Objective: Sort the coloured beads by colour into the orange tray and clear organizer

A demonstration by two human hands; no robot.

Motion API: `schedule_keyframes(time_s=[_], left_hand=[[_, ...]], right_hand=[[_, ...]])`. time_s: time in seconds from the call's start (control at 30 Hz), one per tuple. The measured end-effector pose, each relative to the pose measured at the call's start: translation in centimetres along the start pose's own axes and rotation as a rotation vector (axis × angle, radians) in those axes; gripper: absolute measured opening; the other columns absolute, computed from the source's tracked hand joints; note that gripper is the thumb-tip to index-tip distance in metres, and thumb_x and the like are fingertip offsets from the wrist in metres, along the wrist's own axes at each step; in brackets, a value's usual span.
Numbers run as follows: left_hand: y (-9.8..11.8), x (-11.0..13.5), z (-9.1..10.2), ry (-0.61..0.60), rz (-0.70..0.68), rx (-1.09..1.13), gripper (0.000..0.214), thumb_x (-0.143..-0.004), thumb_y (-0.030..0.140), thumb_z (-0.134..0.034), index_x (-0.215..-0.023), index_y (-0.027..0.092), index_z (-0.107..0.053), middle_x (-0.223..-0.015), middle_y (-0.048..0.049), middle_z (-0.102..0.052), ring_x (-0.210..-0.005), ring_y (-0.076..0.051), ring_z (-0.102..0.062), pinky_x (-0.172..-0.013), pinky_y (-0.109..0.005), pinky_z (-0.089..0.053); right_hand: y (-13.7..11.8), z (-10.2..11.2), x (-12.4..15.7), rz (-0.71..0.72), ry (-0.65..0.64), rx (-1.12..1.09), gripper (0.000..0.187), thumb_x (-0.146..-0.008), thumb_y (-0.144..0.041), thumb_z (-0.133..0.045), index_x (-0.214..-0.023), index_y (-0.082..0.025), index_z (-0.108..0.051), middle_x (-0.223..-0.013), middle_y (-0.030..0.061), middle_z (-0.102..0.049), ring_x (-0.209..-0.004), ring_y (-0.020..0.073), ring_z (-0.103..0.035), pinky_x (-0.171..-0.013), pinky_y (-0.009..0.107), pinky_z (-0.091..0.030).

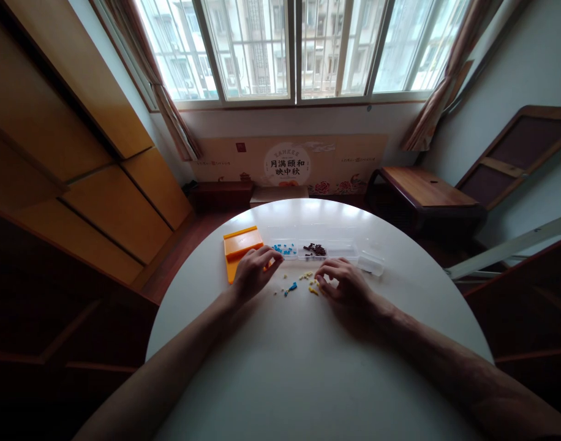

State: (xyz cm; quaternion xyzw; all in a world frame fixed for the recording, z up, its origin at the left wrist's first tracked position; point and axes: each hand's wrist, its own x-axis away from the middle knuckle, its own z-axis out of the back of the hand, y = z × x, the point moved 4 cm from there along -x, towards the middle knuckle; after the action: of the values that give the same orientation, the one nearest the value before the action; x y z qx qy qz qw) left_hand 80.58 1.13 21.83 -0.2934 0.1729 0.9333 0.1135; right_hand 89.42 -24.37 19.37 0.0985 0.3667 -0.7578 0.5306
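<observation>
My left hand (pixel 255 271) hovers by the front right of an orange plastic tray (pixel 242 244), its fingertips pressed together; whatever they hold is too small to make out. My right hand (pixel 343 280) rests low over the table beside small yellow pieces (pixel 307 276), thumb and forefinger tips brought close together. What lies between those tips I cannot make out. Between the hands lie a small blue piece (pixel 292 286) and a small yellow piece (pixel 313 291). Behind them, a clear compartment box (pixel 340 248) holds blue pieces (pixel 285 249) and dark brown pieces (pixel 315 249) in separate compartments.
Everything stands on a round white table (pixel 280 367). A small clear container (pixel 370 263) sits at the box's right end. Beyond the table are a low wooden cabinet (pixel 427 187), a printed cardboard panel (pixel 244 156) and windows. Wooden cupboards (pixel 119 208) line the left.
</observation>
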Motion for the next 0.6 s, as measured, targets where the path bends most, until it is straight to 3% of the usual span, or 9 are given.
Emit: schedule_keyframes(time_s=[0.37, 0.6], left_hand=[[-1.1, -2.1, -0.8, 0.064, 0.136, -0.214, 0.023, -0.108, 0.038, -0.066, -0.098, 0.023, -0.080, -0.099, -0.0038, -0.079, -0.086, -0.021, -0.072, -0.087, -0.037, -0.047], [0.0, -0.4, -0.6, 0.097, 0.093, -0.178, 0.027, -0.110, 0.038, -0.062, -0.097, 0.023, -0.081, -0.096, -0.0044, -0.078, -0.084, -0.019, -0.071, -0.085, -0.036, -0.047]], right_hand=[[0.4, -0.5, 0.2, 0.063, 0.033, 0.023, 0.015, -0.098, -0.016, -0.065, -0.087, -0.024, -0.071, -0.090, 0.0017, -0.076, -0.081, 0.0190, -0.069, -0.089, 0.036, -0.047], [0.3, -0.3, 0.3, 0.048, 0.044, 0.008, 0.014, -0.098, -0.016, -0.066, -0.088, -0.024, -0.070, -0.091, 0.0016, -0.077, -0.083, 0.0193, -0.070, -0.088, 0.035, -0.047]])
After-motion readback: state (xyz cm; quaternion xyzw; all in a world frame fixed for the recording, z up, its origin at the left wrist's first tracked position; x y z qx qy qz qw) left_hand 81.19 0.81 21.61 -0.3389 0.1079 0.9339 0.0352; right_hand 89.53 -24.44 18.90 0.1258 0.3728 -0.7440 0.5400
